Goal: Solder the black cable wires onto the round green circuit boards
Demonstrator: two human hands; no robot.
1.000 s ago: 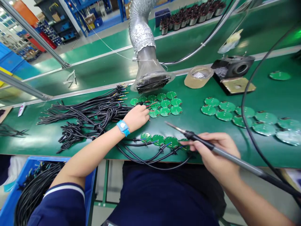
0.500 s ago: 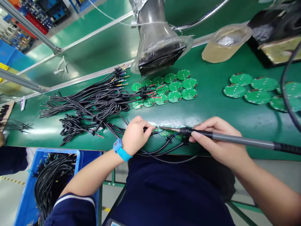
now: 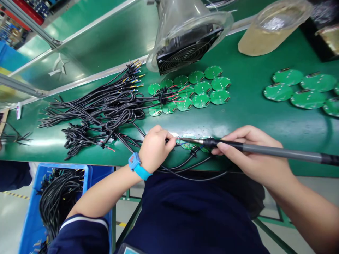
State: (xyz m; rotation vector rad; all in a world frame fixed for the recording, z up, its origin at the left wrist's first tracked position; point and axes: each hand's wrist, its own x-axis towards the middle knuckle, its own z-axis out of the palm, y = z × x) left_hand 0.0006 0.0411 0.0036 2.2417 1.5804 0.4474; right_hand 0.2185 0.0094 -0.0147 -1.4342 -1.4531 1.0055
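Observation:
My right hand (image 3: pixel 251 155) grips a soldering iron (image 3: pixel 280 151) like a pen, by its black front part. The iron's tip points left and meets the work just beyond my left fingertips. My left hand (image 3: pixel 156 145), a blue band on its wrist, is closed in a pinch on the end of a black cable; the fingers partly hide it. Under the tip lies a row of green round circuit boards (image 3: pixel 188 144), partly covered by the iron and my hands. Black cables (image 3: pixel 182 165) with thin coloured wires loop in front of these boards.
Bundled black cables (image 3: pixel 106 106) lie to the left. A fan in a plastic hood (image 3: pixel 189 53) hangs above more green boards (image 3: pixel 201 100). Further right are a tan container (image 3: pixel 262 38) and another board group (image 3: pixel 307 99). A blue bin (image 3: pixel 88 176) of cables stands below the table's left.
The camera view has shifted closer to the bench. Both hands stay at the same boards, the iron's tip still beside my left fingertips.

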